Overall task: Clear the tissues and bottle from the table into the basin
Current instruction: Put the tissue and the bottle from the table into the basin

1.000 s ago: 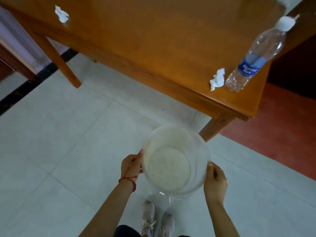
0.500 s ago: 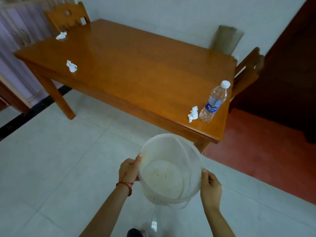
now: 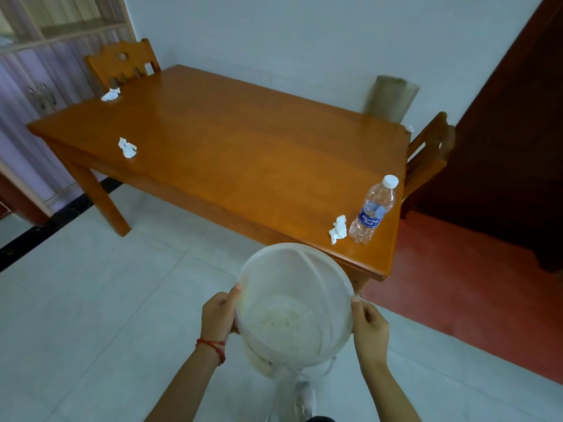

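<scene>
I hold a translucent white basin (image 3: 304, 263) in front of me, just below the table's near right corner. My left hand (image 3: 217, 312) grips its left rim and my right hand (image 3: 370, 325) grips its right rim. The basin looks empty apart from small specks. On the wooden table (image 3: 237, 147) a clear plastic bottle (image 3: 373, 210) with a blue label and white cap stands near the right corner. One crumpled tissue (image 3: 338, 229) lies just left of the bottle. A second tissue (image 3: 127, 147) lies near the left front edge, and a third tissue (image 3: 111, 94) at the far left corner.
A wooden chair (image 3: 122, 63) stands behind the table's far left end, another chair (image 3: 431, 150) at the right end. A cloudy plastic container (image 3: 390, 97) sits by the wall at the far right. Dark wooden door on the right, cabinet on the left, pale tiled floor.
The view has lifted from the floor and table edge to the whole table. The basin has come up and nearer the table corner; both hands keep their hold.
</scene>
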Motion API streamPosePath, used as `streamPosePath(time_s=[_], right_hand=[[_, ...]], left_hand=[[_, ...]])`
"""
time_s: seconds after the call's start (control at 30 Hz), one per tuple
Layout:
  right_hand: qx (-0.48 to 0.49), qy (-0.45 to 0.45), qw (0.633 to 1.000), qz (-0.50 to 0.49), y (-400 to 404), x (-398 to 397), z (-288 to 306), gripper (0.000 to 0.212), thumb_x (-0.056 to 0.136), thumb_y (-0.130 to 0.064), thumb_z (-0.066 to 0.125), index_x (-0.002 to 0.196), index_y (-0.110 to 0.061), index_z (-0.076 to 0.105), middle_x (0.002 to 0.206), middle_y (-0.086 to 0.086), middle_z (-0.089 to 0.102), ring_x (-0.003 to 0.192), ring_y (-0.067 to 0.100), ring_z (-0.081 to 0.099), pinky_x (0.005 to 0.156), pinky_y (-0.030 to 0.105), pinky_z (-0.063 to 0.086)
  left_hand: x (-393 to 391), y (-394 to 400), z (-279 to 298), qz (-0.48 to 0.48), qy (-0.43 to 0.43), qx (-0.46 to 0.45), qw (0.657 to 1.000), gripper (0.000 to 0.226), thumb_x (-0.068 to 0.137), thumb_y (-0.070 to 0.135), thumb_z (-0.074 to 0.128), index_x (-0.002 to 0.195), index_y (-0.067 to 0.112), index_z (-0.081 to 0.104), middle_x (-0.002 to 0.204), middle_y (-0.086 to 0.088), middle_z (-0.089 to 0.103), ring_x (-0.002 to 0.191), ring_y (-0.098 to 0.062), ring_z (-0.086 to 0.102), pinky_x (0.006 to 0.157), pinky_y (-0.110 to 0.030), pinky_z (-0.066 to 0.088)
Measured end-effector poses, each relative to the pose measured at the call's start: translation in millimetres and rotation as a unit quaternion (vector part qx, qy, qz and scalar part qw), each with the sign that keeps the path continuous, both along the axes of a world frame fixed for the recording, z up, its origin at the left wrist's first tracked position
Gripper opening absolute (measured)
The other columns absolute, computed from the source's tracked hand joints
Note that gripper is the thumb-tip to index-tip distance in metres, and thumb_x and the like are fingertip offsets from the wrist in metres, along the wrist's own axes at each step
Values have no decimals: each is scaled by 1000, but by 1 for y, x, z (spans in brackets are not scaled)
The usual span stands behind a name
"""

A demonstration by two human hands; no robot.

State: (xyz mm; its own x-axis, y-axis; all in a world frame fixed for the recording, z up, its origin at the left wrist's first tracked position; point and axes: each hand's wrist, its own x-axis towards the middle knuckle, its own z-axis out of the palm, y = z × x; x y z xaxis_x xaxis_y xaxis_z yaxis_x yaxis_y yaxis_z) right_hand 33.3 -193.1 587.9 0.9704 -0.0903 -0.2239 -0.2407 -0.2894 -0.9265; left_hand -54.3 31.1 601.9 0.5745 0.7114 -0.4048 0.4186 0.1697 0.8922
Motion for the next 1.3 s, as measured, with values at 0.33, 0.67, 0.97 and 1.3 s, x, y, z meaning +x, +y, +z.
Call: streamPosePath(time_s=[0.33, 0.67, 0.97, 1.3], right_hand=[[-30, 11, 994, 103, -4, 79, -23, 25, 89, -32, 52, 93, -14, 69, 84, 5, 69, 78, 25, 63, 76, 37, 55], [-65, 6, 979, 194, 13, 151, -38, 27, 91, -31, 49, 102, -12, 66, 101, 4, 70, 84, 14, 65, 65, 13, 47], [-224, -39, 946, 231, 45, 197, -37, 50, 90, -44, 44, 135, -22, 39, 146, 4, 40, 131, 29, 41, 106, 44, 37], [-324, -5, 910, 257, 73, 227, -49, 54, 94, -38, 40, 142, -23, 21, 154, 4, 23, 135, 31, 36, 103, 45, 41]], left_hand=[[44, -11, 0, 67, -39, 12, 997, 40, 84, 27, 58, 54, 7, 40, 48, -10, 39, 34, -12, 36, 36, -20, 33], [63, -12, -14, 137, -41, 12, 990, 39, 85, 25, 57, 55, 5, 41, 53, -10, 34, 48, -21, 32, 36, -21, 32], [67, 9, -10, 160, -24, 20, 987, 40, 86, 25, 56, 54, 5, 41, 52, -10, 34, 48, -22, 32, 44, -25, 33], [70, 31, -12, 182, -14, 25, 983, 46, 85, 25, 56, 49, 9, 34, 50, -8, 31, 48, -22, 29, 46, -24, 30]])
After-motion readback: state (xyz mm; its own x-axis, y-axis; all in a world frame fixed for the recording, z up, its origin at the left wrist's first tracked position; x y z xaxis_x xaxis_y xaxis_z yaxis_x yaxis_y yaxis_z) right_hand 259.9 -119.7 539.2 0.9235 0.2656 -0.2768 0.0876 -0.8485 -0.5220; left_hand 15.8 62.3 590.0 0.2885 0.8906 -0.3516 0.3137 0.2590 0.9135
